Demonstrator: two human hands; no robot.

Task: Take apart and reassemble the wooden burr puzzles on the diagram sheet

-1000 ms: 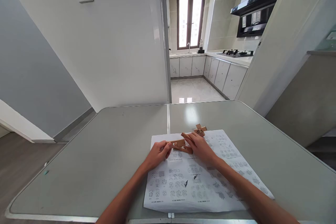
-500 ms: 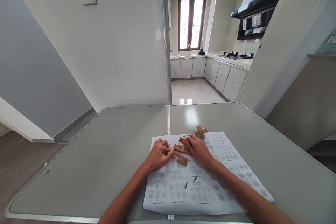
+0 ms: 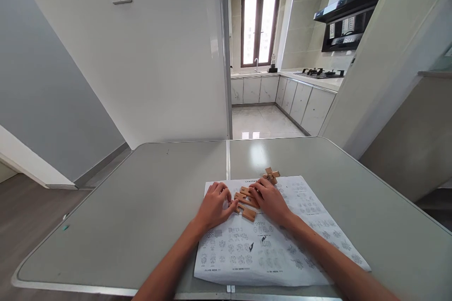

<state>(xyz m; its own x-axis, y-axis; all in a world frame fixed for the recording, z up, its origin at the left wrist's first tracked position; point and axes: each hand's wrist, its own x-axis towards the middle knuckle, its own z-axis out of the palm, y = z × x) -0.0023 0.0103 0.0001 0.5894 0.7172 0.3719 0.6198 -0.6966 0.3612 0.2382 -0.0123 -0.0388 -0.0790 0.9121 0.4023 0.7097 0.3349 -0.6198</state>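
Several notched wooden puzzle pieces lie side by side on a printed instruction sheet (image 3: 243, 263). My left hand (image 3: 214, 204) has its thumb and curled fingers at the left end of the nearest puzzle piece (image 3: 249, 215), partly hiding that end. Bent over the right ends of the middle piece (image 3: 244, 199) and the far piece (image 3: 244, 191) are the fingers of my right hand (image 3: 270, 201). Its fingertips hide where they touch. Just beyond that hand sits a cross-shaped cluster of joined wooden pieces (image 3: 271, 175), apart from the others.
The sheet rests on a grey table (image 3: 116, 225) with a metal-edged seam down its middle. A small green bit (image 3: 65, 227) lies near the left edge. Behind the table stand a white wall (image 3: 169, 56) and a kitchen with a stove (image 3: 319, 73).
The nearest puzzle piece has shifted slightly right, with my left thumb following. My right fingers have drawn back a little, showing more of the far piece. The view has tilted slightly.
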